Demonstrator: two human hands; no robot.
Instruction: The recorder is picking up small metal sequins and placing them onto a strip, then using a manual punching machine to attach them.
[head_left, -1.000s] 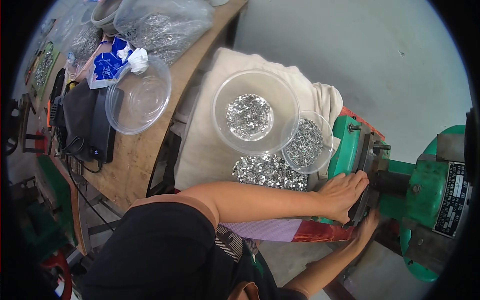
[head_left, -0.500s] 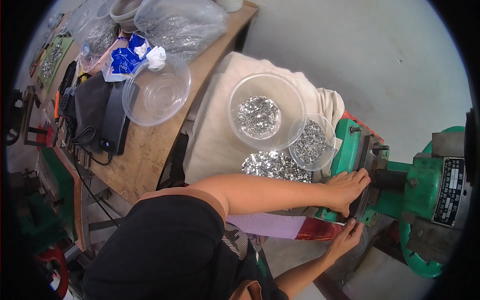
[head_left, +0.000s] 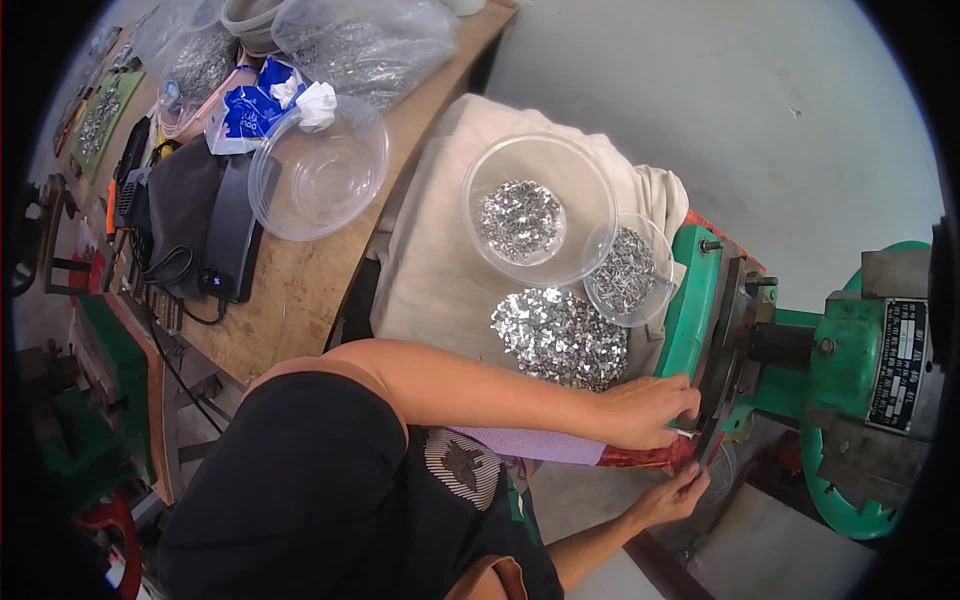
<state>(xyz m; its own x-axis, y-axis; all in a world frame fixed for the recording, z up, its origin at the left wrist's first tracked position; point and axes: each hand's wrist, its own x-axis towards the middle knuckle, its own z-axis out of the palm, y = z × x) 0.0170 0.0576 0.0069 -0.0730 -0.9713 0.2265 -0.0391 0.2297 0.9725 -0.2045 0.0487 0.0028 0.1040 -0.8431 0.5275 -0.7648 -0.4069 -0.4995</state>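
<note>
My left hand is closed, its fingers curled downward beside the near end of a green hand press. A small pale bit shows at its fingertips, too small to name. Below it, my right hand has its fingertips pinched together at the lower end of the press's dark metal bar. What lies between those fingers is hidden. Left of the press, a heap of small shiny metal pieces lies on beige cloth, just beyond my left forearm.
A large clear tub and a smaller clear cup, both with metal pieces, stand on the cloth. On the wooden table are an empty clear tub, a black device and plastic bags. A green handwheel stands right.
My left hand has come off the press's dark plate, moving left and down, and its fingers have curled. My right hand has shifted slightly left and down. More of the heap shows.
</note>
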